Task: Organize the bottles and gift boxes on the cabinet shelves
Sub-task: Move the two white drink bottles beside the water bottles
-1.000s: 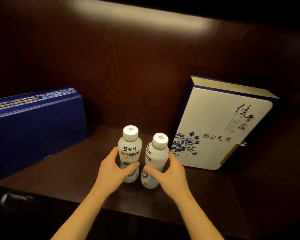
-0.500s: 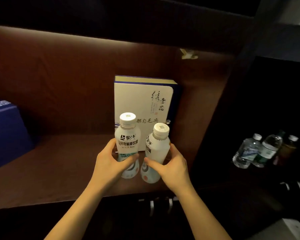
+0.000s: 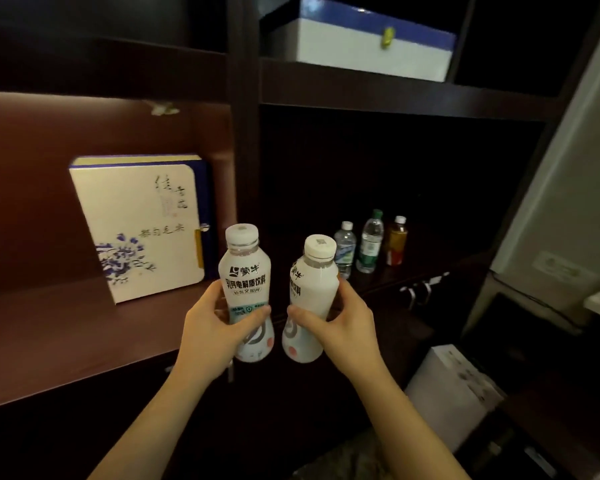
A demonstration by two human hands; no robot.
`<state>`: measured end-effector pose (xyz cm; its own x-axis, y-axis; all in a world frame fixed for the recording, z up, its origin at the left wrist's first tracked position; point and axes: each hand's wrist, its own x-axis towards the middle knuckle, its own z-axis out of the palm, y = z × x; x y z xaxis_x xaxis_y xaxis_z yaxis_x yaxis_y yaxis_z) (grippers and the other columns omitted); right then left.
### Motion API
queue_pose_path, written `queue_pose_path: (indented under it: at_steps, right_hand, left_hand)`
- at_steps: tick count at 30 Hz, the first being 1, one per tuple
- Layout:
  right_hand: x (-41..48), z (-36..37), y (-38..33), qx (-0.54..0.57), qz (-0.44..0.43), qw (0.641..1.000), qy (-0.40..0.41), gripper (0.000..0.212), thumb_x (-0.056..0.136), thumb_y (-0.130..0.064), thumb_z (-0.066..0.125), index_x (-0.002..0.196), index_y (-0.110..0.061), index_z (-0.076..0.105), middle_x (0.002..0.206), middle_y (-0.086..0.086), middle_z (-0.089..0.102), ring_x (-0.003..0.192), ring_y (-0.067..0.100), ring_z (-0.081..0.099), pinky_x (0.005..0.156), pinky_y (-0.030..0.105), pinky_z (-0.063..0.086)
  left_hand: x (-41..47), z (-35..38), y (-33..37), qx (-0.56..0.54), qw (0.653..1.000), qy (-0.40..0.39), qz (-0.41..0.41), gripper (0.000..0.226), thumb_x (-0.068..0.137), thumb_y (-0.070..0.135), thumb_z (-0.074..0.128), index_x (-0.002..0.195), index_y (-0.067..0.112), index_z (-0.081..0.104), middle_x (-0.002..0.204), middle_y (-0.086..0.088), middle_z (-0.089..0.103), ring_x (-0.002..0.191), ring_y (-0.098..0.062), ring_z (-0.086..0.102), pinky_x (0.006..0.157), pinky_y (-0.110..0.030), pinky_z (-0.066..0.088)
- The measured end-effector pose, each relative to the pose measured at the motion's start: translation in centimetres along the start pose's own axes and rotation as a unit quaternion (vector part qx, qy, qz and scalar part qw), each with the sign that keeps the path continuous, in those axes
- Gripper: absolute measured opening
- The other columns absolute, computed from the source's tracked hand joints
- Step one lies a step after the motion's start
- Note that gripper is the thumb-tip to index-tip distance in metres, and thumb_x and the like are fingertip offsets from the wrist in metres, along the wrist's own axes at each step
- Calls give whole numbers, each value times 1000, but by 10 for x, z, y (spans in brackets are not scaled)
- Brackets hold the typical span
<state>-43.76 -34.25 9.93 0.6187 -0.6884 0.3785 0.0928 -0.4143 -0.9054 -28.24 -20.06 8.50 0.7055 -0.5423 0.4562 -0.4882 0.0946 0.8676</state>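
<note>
A dark cabinet [image 3: 246, 140] fills the head view; left of its upright stands a white gift box [image 3: 136, 226], right of it three small bottles [image 3: 369, 245]; the left hand [image 3: 212, 327] wraps one white bottle [image 3: 246, 289], the right hand [image 3: 343, 323] wraps another [image 3: 312, 296], both lifted; best kept upright and set beside the three.

The two white bottles [image 3: 246, 289] look like smooth, glossy plastic with printed labels. The gift box [image 3: 136, 230] has a matt paper face. The shelf [image 3: 49, 327] is dark, smooth wood.
</note>
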Motion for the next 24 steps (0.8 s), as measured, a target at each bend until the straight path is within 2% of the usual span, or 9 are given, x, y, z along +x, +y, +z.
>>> queue_pose_path:
  at_steps: [4, 8, 11, 16, 19, 24]
  right_hand:
    - [-15, -51, 0, -5, -6, 999, 41, 64, 67, -44, 87, 124, -39, 59, 110, -30, 68, 99, -10, 65, 74, 9, 52]
    - [-18, -88, 6, -10, 1, 997, 80, 70, 66, -50, 86, 129, -37, 57, 111, -33, 66, 100, -12, 64, 74, 7, 51]
    - [-12, -106, 16, -13, 4, 995, 98, 70, 66, -50, 86, 128, -35, 57, 112, -35, 64, 100, -12, 63, 74, 6, 51]
    - [16, -120, 38, -27, 9, 994, 105, 69, 65, -51, 85, 126, -44, 53, 113, -42, 59, 103, -17, 59, 73, 2, 47]
    - [43, -124, 56, -36, 17, 994, 102, 69, 65, -51, 86, 125, -47, 52, 113, -42, 59, 103, -16, 59, 73, 3, 48]
    - [99, -122, 88, -47, 32, 994, 93, 68, 65, -48, 88, 125, -41, 55, 107, -35, 66, 102, -15, 61, 74, 5, 49]
  left_hand:
    - [-9, 43, 21, 9, 1000, -22, 12, 54, 65, 52, 84, 113, 40, 62, 103, 24, 71, 89, 1, 69, 66, -13, 54]
    - [-9, 78, 32, 11, 999, -43, 24, 62, 62, 57, 81, 117, 33, 63, 103, 17, 72, 90, 4, 68, 64, -10, 52]
    - [-1, 100, 31, 14, 998, -55, 26, 63, 61, 59, 79, 116, 33, 63, 103, 15, 72, 90, 4, 68, 64, -12, 53]
    - [29, 134, 14, 24, 998, -55, 17, 65, 59, 62, 77, 115, 32, 63, 100, 15, 72, 87, 6, 67, 63, -12, 52]
    - [54, 151, -4, 25, 999, -44, 4, 64, 60, 59, 78, 115, 29, 64, 99, 14, 72, 86, 4, 67, 67, -18, 53]
    - [99, 172, -35, 30, 999, -22, -9, 55, 68, 44, 83, 117, 27, 63, 102, 12, 71, 91, -3, 67, 71, -24, 55]
